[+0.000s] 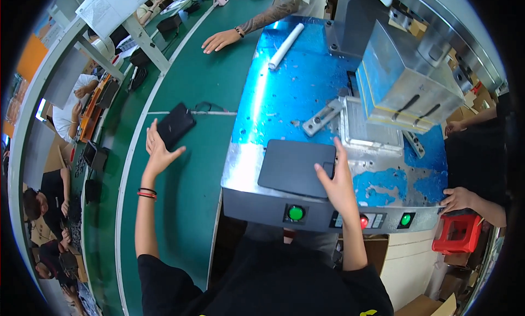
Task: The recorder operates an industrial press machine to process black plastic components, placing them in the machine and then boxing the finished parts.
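Note:
My left hand [159,153] is over the green conveyor belt, thumb and fingers apart. Its fingertips are at the near left edge of a flat black case [176,124]; whether they touch it I cannot tell. To the right, a dark grey flat panel [292,168] with rounded corners is at the front of the press table. My right hand [340,182] grips its right edge, thumb on top by a small notch and index finger along the far corner. The undersides of the panel and its grip are hidden.
A metal press head [410,92] hangs above a clear-looking fixture [372,124] with clamp bars [322,117]. A white roll [286,46] lies on the blue table. A co-worker's hand [221,40] reaches over the belt [191,174]; another [458,199] touches the table's right edge. Green buttons [296,212] line the front.

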Available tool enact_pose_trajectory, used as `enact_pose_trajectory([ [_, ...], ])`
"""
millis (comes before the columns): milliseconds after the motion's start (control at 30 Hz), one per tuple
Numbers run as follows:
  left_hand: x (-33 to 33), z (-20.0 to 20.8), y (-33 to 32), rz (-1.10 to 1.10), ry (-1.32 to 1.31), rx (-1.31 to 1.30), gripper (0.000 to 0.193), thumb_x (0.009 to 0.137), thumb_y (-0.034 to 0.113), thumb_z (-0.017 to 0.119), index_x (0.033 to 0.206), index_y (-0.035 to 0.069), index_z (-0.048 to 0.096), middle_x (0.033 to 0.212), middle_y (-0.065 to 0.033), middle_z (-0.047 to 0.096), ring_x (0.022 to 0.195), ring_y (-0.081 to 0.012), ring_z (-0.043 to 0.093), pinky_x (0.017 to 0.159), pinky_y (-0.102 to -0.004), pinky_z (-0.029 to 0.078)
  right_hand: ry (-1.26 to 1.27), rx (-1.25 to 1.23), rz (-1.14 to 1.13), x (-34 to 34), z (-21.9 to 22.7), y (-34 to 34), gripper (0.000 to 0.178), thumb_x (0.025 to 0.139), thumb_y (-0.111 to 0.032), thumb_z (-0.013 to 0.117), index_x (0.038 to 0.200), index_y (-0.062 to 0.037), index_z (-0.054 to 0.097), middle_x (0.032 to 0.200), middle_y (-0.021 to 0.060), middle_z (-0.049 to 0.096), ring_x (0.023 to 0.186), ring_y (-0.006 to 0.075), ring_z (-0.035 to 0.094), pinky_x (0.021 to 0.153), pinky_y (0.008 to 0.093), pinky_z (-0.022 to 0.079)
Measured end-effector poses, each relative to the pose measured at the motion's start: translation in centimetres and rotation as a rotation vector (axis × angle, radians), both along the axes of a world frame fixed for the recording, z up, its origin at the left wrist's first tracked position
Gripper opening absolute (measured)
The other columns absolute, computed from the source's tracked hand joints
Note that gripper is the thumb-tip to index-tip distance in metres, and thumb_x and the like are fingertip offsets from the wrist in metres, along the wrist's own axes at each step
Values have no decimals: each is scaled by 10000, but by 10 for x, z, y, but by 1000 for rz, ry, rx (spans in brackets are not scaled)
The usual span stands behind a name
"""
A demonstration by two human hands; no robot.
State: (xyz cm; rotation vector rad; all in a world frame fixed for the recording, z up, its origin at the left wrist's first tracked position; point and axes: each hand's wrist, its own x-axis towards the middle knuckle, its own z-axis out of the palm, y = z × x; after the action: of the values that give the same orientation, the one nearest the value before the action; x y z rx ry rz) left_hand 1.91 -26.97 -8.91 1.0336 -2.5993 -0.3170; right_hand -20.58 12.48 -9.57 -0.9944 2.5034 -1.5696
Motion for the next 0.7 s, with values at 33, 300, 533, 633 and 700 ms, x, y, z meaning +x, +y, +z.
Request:
enact_pose_trajectory([
  [33, 6, 2, -20, -44, -209, -2, 1372, 553, 534, 825, 1492, 66, -59, 1528, -233, 100, 1434, -392, -5, 1123, -546, 35, -100, 99, 47, 2, 11, -3, 546, 849, -161, 659, 1302, 1, 400, 1377, 257, 348, 1240, 375, 402, 1045, 420, 329],
  [300, 26, -4, -59, -128, -545, 132, 1481, 476, 593, 822, 1484, 78, -133, 1418, -280, 264, 1325, -421, 265, 1110, -523, 161, 148, 494, 415, -10, 21, -1, 691, 675, -472, 787, 1175, -92, 497, 1511, 200, 183, 1394, 429, 142, 1123, 527, 161],
  [533, 49, 15, -31, -40, -404, 168, 1362, 485, 420, 849, 1494, 82, -1, 1298, -241, 357, 1214, -409, 366, 1068, -479, 279, 181, 558, 540, -22, 31, 0, 942, 563, -519, 827, 1303, -96, 427, 1456, 189, 277, 1350, 405, 242, 1092, 537, 247],
  [633, 51, 34, -12, -113, -111, 169, 1302, 498, 363, 842, 1486, 73, 45, 1305, -237, 357, 1214, -406, 367, 1063, -484, 301, 206, 572, 505, -15, 40, 8, 974, 538, -460, 835, 1331, -85, 413, 1385, 197, 359, 1283, 395, 323, 1079, 483, 294],
  [700, 24, 59, 12, -251, -42, 146, 1250, 519, 331, 835, 1474, 44, 81, 1334, -237, 346, 1224, -408, 363, 1065, -473, 315, 80, 453, 454, -12, 46, 24, 975, 527, -413, 835, 1333, -64, 412, 1360, 183, 398, 1277, 350, 358, 1085, 442, 286],
])
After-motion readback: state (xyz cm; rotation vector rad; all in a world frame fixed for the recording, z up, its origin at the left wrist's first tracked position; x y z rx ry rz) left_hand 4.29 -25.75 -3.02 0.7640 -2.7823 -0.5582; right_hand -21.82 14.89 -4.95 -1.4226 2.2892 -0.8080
